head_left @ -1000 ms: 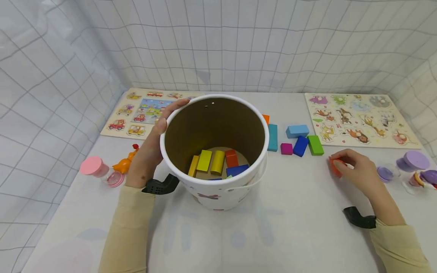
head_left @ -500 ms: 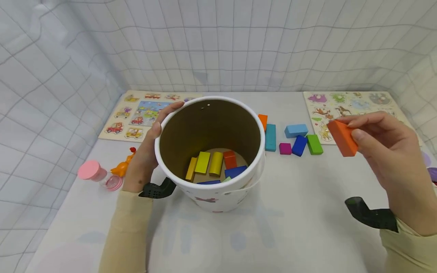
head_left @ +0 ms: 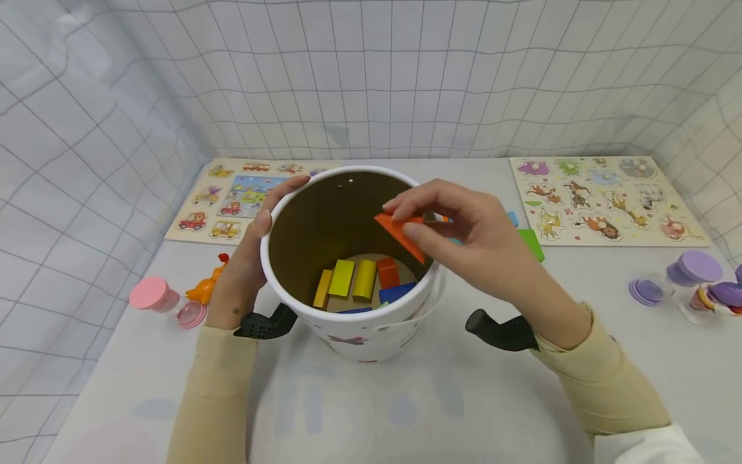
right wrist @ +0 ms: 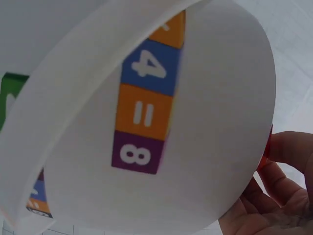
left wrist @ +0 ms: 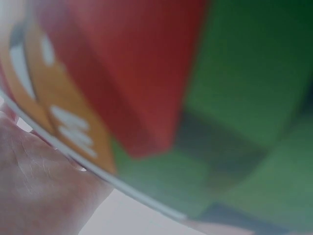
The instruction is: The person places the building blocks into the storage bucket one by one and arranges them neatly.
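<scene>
A white bucket (head_left: 371, 332) stands at the middle of the table, its open top towards me. My left hand (head_left: 239, 274) holds it by the left side, fingers along the outer wall near the rim. Over the right part of the opening, my right hand (head_left: 472, 235) pinches an orange toy block (head_left: 404, 235) that looks triangular from here. Several blocks lie on the bucket's floor, among them a yellow cylinder (head_left: 364, 281), a red block (head_left: 388, 273) and a blue block (head_left: 397, 292). In the right wrist view the bucket wall hides most of the orange block.
Behind my right hand, a green block (head_left: 531, 244) and a light-blue one (head_left: 513, 218) show partly. Puzzle boards (head_left: 608, 219) lie at the back on both sides. Pink-lidded (head_left: 154, 294) and purple-lidded (head_left: 694, 267) toys stand left and right, beside an orange figure (head_left: 203, 290).
My right hand has lifted the orange block off the table at the right and carried it left over the bucket's opening. My left hand stays at the bucket.
</scene>
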{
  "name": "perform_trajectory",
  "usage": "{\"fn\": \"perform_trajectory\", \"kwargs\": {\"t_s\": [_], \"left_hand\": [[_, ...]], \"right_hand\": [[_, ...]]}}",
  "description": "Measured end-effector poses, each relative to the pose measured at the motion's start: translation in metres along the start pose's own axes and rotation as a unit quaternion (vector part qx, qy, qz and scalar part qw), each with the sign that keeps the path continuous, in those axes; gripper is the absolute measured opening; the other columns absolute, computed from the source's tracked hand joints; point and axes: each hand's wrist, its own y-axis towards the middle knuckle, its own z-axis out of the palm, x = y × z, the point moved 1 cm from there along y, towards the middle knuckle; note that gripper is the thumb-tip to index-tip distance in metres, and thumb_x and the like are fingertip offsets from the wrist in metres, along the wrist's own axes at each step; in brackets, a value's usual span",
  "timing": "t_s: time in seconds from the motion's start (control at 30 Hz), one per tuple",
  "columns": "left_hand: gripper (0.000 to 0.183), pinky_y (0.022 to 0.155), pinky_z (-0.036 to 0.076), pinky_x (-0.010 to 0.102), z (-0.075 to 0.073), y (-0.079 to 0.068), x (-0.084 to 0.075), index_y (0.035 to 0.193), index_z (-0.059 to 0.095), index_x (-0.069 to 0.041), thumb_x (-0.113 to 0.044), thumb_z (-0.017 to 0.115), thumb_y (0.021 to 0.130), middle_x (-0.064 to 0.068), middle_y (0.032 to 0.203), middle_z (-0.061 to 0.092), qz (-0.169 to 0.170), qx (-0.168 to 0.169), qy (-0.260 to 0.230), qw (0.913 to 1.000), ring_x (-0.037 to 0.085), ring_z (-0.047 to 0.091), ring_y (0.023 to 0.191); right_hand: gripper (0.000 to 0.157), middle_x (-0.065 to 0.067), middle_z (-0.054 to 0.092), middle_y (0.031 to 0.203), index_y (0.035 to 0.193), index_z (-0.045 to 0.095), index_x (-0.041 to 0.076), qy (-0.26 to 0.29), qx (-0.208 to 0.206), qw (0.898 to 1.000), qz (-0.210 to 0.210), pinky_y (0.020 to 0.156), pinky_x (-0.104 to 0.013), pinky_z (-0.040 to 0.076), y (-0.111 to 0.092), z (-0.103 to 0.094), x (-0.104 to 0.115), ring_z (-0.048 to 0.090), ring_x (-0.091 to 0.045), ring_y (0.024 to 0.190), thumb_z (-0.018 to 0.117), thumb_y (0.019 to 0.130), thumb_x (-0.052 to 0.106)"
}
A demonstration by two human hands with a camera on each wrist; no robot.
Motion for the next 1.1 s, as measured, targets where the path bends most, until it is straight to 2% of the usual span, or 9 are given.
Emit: {"fn": "perform_trajectory", "kwargs": {"t_s": [0.27, 0.37, 0.47, 0.57, 0.63, 0.73, 0.87, 0.93, 1.1], "left_hand": [[0.065, 0.094, 0.034, 0.042, 0.001, 0.001, 0.001, 0.137, 0.029, -0.016, -0.051, 0.046, 0.085, 0.015, 0.136, 0.027, -0.001, -0.001, -0.009, 1.0000, 0.034, 0.027, 0.120], [0.065, 0.094, 0.033, 0.043, 0.001, 0.001, 0.002, 0.137, 0.030, -0.016, -0.051, 0.047, 0.085, 0.015, 0.137, 0.027, -0.003, -0.006, -0.007, 0.9999, 0.034, 0.027, 0.120], [0.065, 0.094, 0.032, 0.044, 0.001, 0.000, 0.001, 0.137, 0.030, -0.016, -0.051, 0.047, 0.085, 0.015, 0.136, 0.027, -0.001, -0.007, -0.003, 1.0000, 0.034, 0.027, 0.120], [0.065, 0.094, 0.032, 0.044, 0.002, 0.000, 0.000, 0.137, 0.029, -0.016, -0.050, 0.046, 0.085, 0.016, 0.136, 0.027, 0.000, -0.004, 0.000, 1.0000, 0.035, 0.027, 0.120], [0.065, 0.094, 0.033, 0.044, 0.002, -0.001, 0.000, 0.137, 0.029, -0.016, -0.051, 0.046, 0.085, 0.017, 0.136, 0.027, -0.002, -0.005, 0.003, 1.0000, 0.035, 0.027, 0.120], [0.067, 0.094, 0.033, 0.043, 0.001, -0.002, -0.001, 0.137, 0.028, -0.015, -0.052, 0.046, 0.084, 0.016, 0.136, 0.028, -0.006, -0.013, 0.004, 0.9999, 0.035, 0.027, 0.120], [0.069, 0.094, 0.034, 0.043, 0.000, -0.002, 0.000, 0.138, 0.028, -0.014, -0.053, 0.047, 0.084, 0.016, 0.136, 0.029, -0.009, -0.022, -0.001, 0.9997, 0.034, 0.029, 0.119], [0.069, 0.094, 0.034, 0.043, 0.000, -0.003, 0.000, 0.138, 0.028, -0.014, -0.053, 0.047, 0.084, 0.016, 0.136, 0.028, -0.008, -0.017, -0.005, 0.9998, 0.035, 0.029, 0.119], [0.067, 0.094, 0.034, 0.044, 0.000, -0.001, 0.000, 0.137, 0.028, -0.016, -0.052, 0.047, 0.084, 0.016, 0.137, 0.027, -0.004, -0.005, 0.002, 1.0000, 0.034, 0.027, 0.120]], "right_hand": [[0.018, 0.006, 0.058, 0.106, 0.099, 0.060, 0.012, -0.144, 0.032, 0.988, -0.045, 0.068, -0.022, 0.046, -0.003, 0.007, -0.011, 0.052, -0.007, 0.091, 0.062, 0.082, 0.008], [0.018, 0.005, 0.058, 0.107, 0.099, 0.061, 0.012, -0.154, 0.040, 0.986, -0.052, 0.071, -0.022, 0.045, -0.007, 0.007, -0.012, 0.051, -0.007, 0.096, 0.063, 0.081, 0.007], [0.019, 0.003, 0.059, 0.108, 0.098, 0.061, 0.010, -0.143, 0.041, 0.987, -0.062, 0.086, -0.027, 0.041, -0.012, 0.006, -0.011, 0.051, -0.010, 0.104, 0.063, 0.081, 0.003], [0.021, 0.002, 0.059, 0.109, 0.097, 0.061, 0.009, -0.143, 0.018, 0.987, -0.074, 0.094, -0.031, 0.037, -0.018, 0.001, -0.010, 0.052, -0.012, 0.105, 0.062, 0.079, -0.002], [0.024, -0.001, 0.060, 0.107, 0.097, 0.061, 0.008, -0.135, -0.003, 0.988, -0.070, 0.092, -0.031, 0.039, -0.024, -0.005, -0.012, 0.053, -0.014, 0.104, 0.062, 0.078, -0.006], [0.026, -0.007, 0.061, 0.105, 0.098, 0.062, 0.004, -0.096, -0.037, 0.994, -0.043, 0.085, -0.029, 0.045, -0.037, -0.017, -0.020, 0.054, -0.020, 0.103, 0.059, 0.077, -0.012], [0.028, -0.010, 0.060, 0.103, 0.101, 0.060, -0.001, -0.092, -0.075, 0.993, 0.012, 0.085, -0.025, 0.044, -0.058, -0.039, -0.041, 0.053, -0.021, 0.104, 0.056, 0.078, -0.015], [0.025, -0.006, 0.060, 0.102, 0.102, 0.059, 0.000, -0.135, -0.089, 0.986, 0.043, 0.086, -0.022, 0.043, -0.069, -0.051, -0.054, 0.053, -0.016, 0.103, 0.057, 0.080, -0.011], [0.018, 0.001, 0.060, 0.100, 0.103, 0.059, 0.006, -0.227, -0.114, 0.955, 0.152, 0.083, -0.009, 0.039, -0.101, -0.079, -0.084, 0.053, -0.003, 0.098, 0.056, 0.086, 0.005]]}}
